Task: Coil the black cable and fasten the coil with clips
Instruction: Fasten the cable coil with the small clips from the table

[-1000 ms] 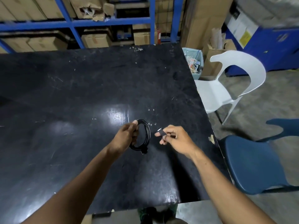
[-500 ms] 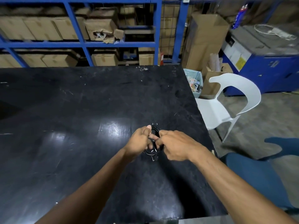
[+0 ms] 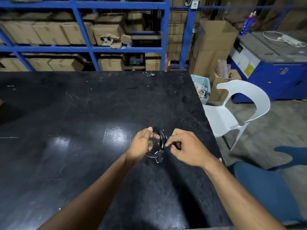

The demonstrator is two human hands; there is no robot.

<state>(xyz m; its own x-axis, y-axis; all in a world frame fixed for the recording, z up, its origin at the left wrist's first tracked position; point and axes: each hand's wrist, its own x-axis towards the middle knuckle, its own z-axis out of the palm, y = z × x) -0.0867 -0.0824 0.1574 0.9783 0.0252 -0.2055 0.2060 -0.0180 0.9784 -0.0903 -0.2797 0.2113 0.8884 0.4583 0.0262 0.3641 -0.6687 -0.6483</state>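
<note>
Holding the coiled black cable [image 3: 157, 143] upright over the table [image 3: 69, 123], our left hand [image 3: 141, 144] grips its left side; the right hand [image 3: 184, 146] pinches at the coil's right edge, nearer the clip, which we cannot clearly see.
</note>
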